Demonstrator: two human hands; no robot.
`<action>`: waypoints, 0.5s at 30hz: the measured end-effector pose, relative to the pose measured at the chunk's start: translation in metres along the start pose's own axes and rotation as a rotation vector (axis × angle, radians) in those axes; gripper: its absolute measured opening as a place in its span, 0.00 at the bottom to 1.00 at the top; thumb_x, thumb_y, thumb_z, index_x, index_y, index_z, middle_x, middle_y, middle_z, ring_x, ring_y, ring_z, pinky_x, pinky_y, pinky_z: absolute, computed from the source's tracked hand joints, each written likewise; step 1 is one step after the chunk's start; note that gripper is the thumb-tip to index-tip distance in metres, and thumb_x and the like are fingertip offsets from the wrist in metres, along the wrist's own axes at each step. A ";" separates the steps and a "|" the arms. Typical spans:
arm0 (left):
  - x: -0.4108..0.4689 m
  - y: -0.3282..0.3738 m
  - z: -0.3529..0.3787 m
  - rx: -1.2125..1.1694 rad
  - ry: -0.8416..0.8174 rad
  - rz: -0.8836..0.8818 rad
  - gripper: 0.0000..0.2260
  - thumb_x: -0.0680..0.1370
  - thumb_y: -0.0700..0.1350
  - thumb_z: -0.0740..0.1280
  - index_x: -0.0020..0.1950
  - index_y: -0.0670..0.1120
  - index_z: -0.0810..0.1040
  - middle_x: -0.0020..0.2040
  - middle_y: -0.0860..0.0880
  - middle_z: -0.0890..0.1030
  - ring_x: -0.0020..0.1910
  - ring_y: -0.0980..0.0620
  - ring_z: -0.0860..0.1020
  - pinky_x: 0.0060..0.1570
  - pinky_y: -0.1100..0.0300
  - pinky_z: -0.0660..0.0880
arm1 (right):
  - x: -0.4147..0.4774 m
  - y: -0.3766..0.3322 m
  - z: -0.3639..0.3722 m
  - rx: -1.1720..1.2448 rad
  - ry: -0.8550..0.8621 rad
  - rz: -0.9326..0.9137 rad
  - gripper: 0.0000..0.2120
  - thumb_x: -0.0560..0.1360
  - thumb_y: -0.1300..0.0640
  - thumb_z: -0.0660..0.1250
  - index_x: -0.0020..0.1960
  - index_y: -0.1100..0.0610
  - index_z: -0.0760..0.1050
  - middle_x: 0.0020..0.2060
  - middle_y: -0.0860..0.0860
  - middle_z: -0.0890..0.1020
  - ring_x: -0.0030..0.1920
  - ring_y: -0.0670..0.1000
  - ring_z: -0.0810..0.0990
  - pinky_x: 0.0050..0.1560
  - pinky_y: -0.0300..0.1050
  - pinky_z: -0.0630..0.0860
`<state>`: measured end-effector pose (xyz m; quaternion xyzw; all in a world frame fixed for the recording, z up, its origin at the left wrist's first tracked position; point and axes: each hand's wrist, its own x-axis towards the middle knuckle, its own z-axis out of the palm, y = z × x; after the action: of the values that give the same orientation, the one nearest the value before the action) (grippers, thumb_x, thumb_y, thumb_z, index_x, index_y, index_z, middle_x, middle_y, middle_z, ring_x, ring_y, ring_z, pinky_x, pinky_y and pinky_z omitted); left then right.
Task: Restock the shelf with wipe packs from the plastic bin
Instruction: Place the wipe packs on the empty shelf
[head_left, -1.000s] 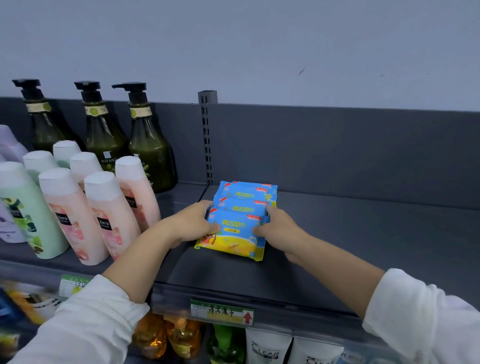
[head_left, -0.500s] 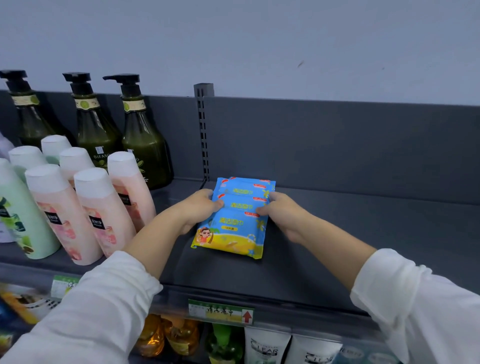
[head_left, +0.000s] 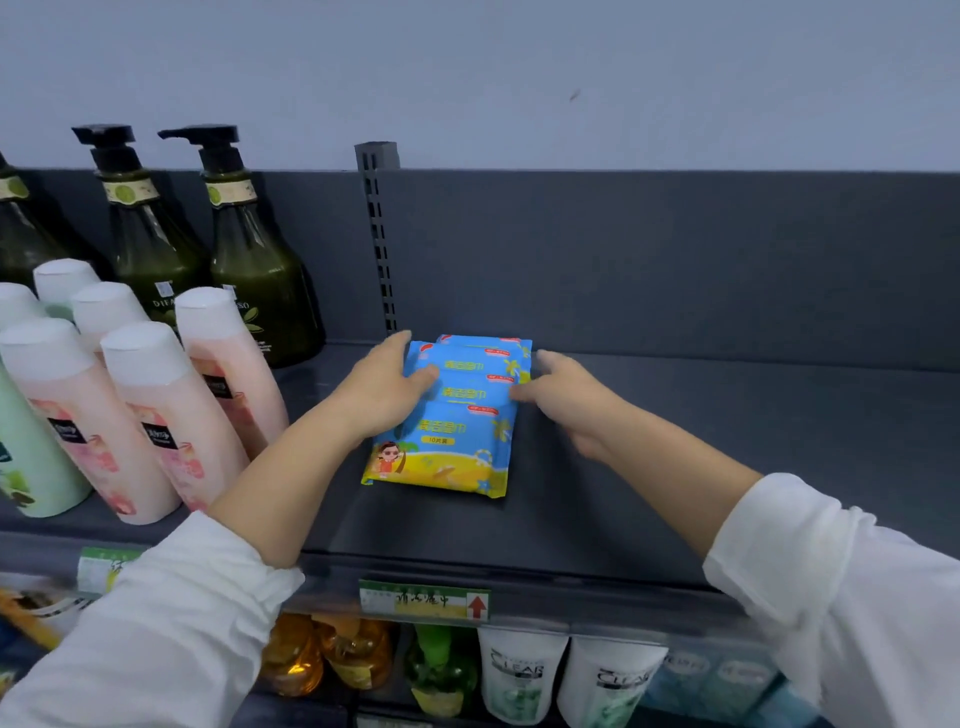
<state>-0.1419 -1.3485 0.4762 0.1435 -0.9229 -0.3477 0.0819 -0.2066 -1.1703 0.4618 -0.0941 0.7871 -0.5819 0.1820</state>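
Three blue and yellow wipe packs (head_left: 451, 434) lie overlapping in a row on the dark grey shelf (head_left: 701, 441), running from near the front toward the back panel. My left hand (head_left: 382, 387) rests with straight fingers on the left side of the rear packs. My right hand (head_left: 563, 389) touches their right side with its fingertips. Neither hand curls round a pack. The plastic bin is out of view.
Pink and green bottles (head_left: 156, 410) stand close on the left, dark green pump bottles (head_left: 254, 260) behind them. A slotted upright (head_left: 382, 239) rises behind the packs. The shelf to the right is bare. A price label (head_left: 423, 600) sits on the front rail, more products below.
Both hands have slid from the front pack toward the rear packs, and the row of packs has been pushed back and spread out along the shelf.
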 end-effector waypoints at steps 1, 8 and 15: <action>-0.001 0.004 0.000 0.042 0.042 0.068 0.26 0.79 0.49 0.62 0.75 0.46 0.59 0.74 0.47 0.62 0.72 0.47 0.62 0.70 0.53 0.61 | -0.004 0.000 -0.007 -0.018 0.022 -0.009 0.23 0.76 0.65 0.64 0.70 0.58 0.65 0.58 0.46 0.77 0.62 0.47 0.72 0.56 0.37 0.69; -0.017 0.056 0.025 0.271 -0.007 0.363 0.17 0.78 0.48 0.65 0.66 0.48 0.73 0.67 0.50 0.72 0.63 0.50 0.73 0.63 0.57 0.66 | -0.031 0.019 -0.069 -0.122 0.158 -0.043 0.33 0.75 0.59 0.67 0.75 0.51 0.57 0.71 0.49 0.65 0.69 0.50 0.67 0.66 0.44 0.65; -0.032 0.121 0.087 0.491 -0.076 0.471 0.19 0.77 0.52 0.64 0.68 0.52 0.71 0.67 0.50 0.73 0.66 0.48 0.70 0.64 0.52 0.68 | -0.091 0.049 -0.176 -0.410 0.283 -0.129 0.28 0.75 0.58 0.66 0.73 0.53 0.62 0.72 0.49 0.66 0.71 0.50 0.66 0.68 0.43 0.63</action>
<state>-0.1589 -1.1975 0.4907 -0.0712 -0.9893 -0.0918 0.0883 -0.1899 -0.9674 0.4763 -0.0968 0.8986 -0.4279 0.0098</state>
